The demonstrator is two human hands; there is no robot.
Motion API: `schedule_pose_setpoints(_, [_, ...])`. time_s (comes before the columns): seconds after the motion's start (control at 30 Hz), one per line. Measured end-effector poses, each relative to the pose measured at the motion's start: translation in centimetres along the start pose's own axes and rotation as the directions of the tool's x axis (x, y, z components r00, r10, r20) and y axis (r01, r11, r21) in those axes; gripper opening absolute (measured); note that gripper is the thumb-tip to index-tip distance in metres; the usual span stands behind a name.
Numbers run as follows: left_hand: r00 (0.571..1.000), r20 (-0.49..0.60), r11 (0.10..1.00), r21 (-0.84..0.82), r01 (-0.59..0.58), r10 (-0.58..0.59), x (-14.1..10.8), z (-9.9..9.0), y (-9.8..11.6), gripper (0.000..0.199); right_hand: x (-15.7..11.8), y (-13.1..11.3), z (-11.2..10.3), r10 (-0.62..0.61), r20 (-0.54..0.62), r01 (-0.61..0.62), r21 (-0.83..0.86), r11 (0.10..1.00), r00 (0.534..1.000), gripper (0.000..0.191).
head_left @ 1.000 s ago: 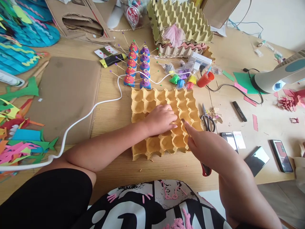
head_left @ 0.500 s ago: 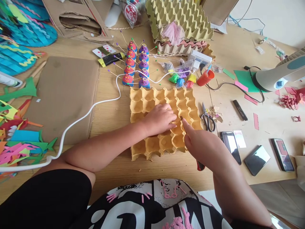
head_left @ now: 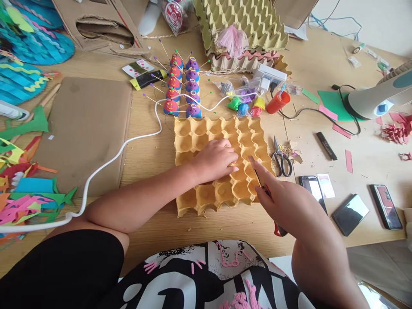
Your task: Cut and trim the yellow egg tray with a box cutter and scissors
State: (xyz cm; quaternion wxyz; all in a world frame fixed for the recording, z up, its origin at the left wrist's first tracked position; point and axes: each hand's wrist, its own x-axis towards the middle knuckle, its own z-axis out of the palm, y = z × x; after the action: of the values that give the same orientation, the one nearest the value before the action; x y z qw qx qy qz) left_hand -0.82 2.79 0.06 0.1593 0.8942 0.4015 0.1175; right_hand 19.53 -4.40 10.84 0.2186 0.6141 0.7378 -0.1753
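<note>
Black left sleeve (head_left: 67,268), black-and-white shirt front (head_left: 206,274) with large lettering (head_left: 170,278), pink motifs (head_left: 238,302)

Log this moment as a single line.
left hand: on yellow egg tray | right hand: gripping red-ended cutter over egg tray, contact unclear | scissors: lying right of egg tray

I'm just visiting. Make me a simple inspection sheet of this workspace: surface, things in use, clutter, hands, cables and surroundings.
Surface: table, wood-look, crowded.
Things in use: yellow tray; red-handled tool, partly hidden.
Clutter: scissors right of the tray, paper scraps far left, figures in two rows beyond the tray.
Hands: left hand on the tray, fingers curled; right hand holds the tool.
Cables: white cable passes over cardboard; black cable curves past a red cup.
Surroundings: tray stack behind; pale wall.
</note>
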Motion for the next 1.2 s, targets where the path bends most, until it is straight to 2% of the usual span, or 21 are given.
schedule_pose_setpoints(0.2, [0.999,0.031,1.000,0.020,0.010,-0.011,0.1,-0.2,0.1,0.030,0.4,-0.2,0.7,-0.020,0.021,0.020,-0.039,0.999,1.000,0.065])
schedule_pose_setpoints(0.43, [1.000,0.007,0.999,0.037,-0.005,0.004,0.0,-0.1,0.1,0.030,0.5,-0.3,1.0,-0.010,0.048,0.012,-0.048,0.999,0.999,0.066])
schedule_pose_setpoints(0.67, [0.999,-0.043,0.999,0.032,-0.026,0.027,-0.1,0.3,-0.1,0.031,0.3,-0.5,1.9,-0.044,-0.020,0.040,-0.168,0.985,0.999,0.067])
schedule_pose_setpoints(1.0, [1.000,-0.024,1.000,0.025,-0.010,0.011,0.0,0.1,-0.1,0.031,0.1,-1.0,1.2,0.004,0.040,0.003,-0.190,0.982,0.999,0.069])
schedule_pose_setpoints(1.2, [0.999,-0.035,1.000,0.015,-0.010,0.011,-0.1,0.2,-0.1,0.031,-0.5,-0.7,2.6,-0.041,-0.047,0.028,-0.244,0.969,0.998,0.071])
